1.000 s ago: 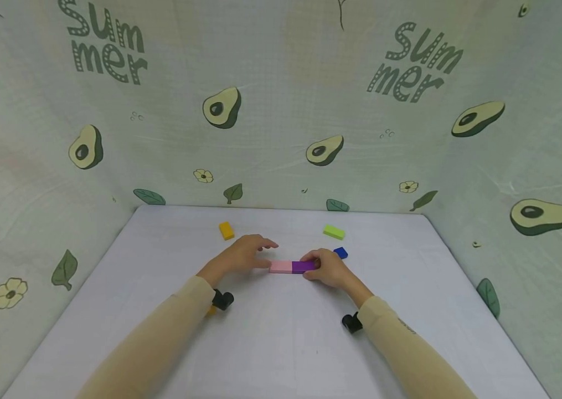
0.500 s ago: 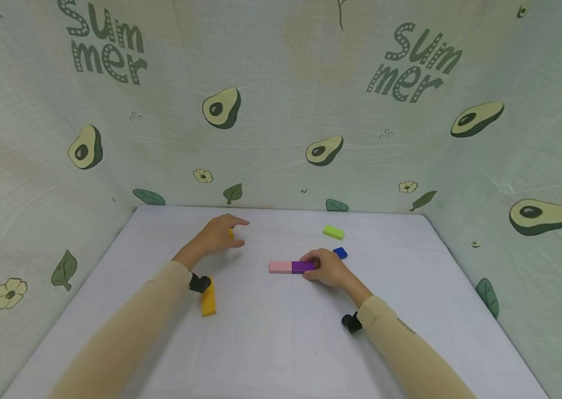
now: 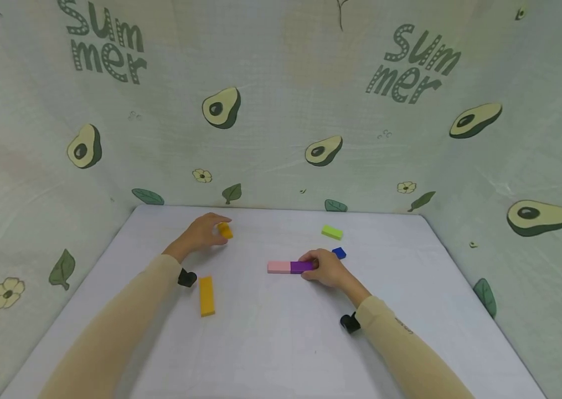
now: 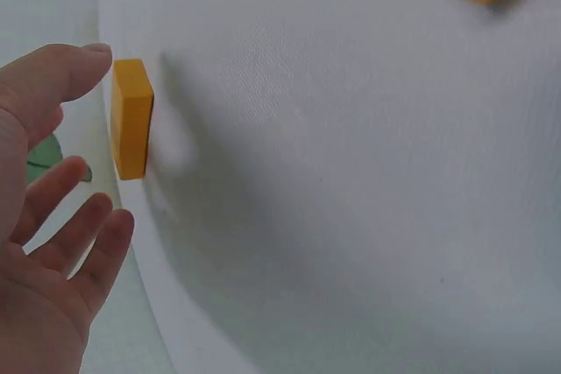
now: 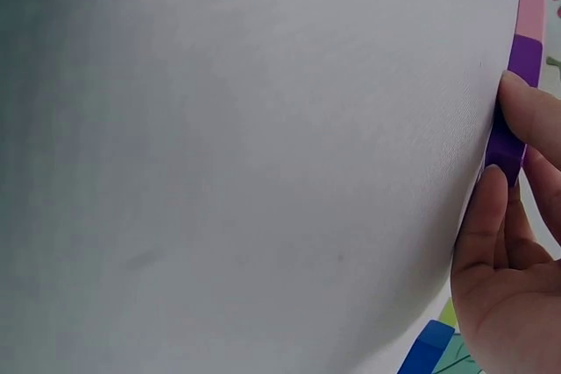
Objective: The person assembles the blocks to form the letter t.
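Note:
My left hand (image 3: 202,233) is spread around the small orange block (image 3: 225,230) at the back left of the table. In the left wrist view the thumb lies close to the upper end of that orange block (image 4: 131,120), and the other fingers stay apart from it. My right hand (image 3: 328,267) pinches a purple block (image 3: 301,267) near the table's middle. End to end with the purple one lies a pink block (image 3: 278,267), making a straight row. The right wrist view shows thumb and fingertips on the purple block (image 5: 524,63).
A longer orange block (image 3: 207,296) lies nearer the front, beside the left forearm. Behind the right hand are a blue block (image 3: 339,253) and a lime green block (image 3: 332,232). A printed cloth wall (image 3: 271,111) rises from the white table's (image 3: 271,354) back edge.
My left hand has left the pink block and moved left and back to the small orange block. This uncovers the longer orange block. The right hand stays on the purple block.

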The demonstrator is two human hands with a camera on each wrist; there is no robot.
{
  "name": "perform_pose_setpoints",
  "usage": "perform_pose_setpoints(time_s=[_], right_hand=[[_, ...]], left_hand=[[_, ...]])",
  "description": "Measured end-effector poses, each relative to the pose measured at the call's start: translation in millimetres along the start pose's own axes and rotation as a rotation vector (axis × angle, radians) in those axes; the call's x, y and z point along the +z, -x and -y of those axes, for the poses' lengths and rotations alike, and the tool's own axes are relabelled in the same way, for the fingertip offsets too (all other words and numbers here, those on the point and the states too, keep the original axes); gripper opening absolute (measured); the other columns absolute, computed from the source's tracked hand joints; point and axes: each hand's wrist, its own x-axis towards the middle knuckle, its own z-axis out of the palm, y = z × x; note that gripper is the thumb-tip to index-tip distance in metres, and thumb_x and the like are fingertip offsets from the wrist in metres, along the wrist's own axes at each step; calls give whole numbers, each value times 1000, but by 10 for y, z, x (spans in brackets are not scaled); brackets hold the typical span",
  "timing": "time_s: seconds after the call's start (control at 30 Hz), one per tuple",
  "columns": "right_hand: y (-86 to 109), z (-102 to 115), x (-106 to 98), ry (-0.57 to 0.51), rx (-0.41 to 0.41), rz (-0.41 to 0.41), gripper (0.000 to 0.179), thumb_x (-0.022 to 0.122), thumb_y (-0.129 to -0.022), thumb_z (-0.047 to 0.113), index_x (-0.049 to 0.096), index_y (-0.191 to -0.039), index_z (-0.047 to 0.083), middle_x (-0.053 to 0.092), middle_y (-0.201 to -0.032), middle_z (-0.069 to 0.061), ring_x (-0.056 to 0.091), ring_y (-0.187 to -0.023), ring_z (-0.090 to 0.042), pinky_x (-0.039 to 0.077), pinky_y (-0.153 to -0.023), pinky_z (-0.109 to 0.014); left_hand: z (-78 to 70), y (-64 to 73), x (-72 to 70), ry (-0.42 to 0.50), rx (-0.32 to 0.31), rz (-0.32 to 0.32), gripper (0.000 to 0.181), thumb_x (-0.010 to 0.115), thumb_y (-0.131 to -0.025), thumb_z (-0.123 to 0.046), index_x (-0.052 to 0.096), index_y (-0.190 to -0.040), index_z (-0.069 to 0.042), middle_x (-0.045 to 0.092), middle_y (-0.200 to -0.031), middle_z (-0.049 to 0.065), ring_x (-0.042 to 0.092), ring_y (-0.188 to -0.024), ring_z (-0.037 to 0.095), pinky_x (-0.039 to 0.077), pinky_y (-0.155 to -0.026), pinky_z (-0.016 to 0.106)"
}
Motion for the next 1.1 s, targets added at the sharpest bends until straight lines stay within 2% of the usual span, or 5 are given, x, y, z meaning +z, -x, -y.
perform_pose_setpoints(time_s=[0.3,0.4,0.67,0.93,1.1], right_hand=[[5,-25,14,3,-2,-4,29,85,-92,14,77,-120,14,65,-101,-3,55,-93,-21,46,-81,-35],[5,-25,8,9,1,-5,29,85,-92,13,77,-120,15,65,-100,-3,55,-93,-21,46,-81,-35],[-4,-32,3,12,-2,-5,29,85,-92,14,77,-121,15,66,-103,-3,55,-94,-21,48,-83,-36],[8,-15,-11,8,1,-7,30,84,-92,13,77,-121,14,65,-101,-3,55,-93,-21,47,-82,-36],[7,-3,-4,6,-5,-4,30,84,-92,13,77,-121,14,65,-101,-3,55,-94,-21,46,-82,-36]], left_hand=[[197,-62,-12,-16,-4,56,67,81,-95,-20,54,-156,-12,47,-161,20,40,-149,43,30,-124,64],[209,-75,-21,5,-20,62,68,81,-95,-21,54,-157,-15,46,-161,20,42,-148,42,32,-123,64],[242,-111,10,34,-27,62,68,82,-94,-20,54,-156,-14,49,-157,20,52,-138,40,42,-118,60],[215,-165,73,7,7,64,60,80,-96,-25,59,-152,-13,54,-155,14,50,-141,36,39,-122,57],[175,-156,43,-14,19,54,53,80,-96,-21,65,-146,-11,59,-148,14,55,-133,34,45,-117,55]])
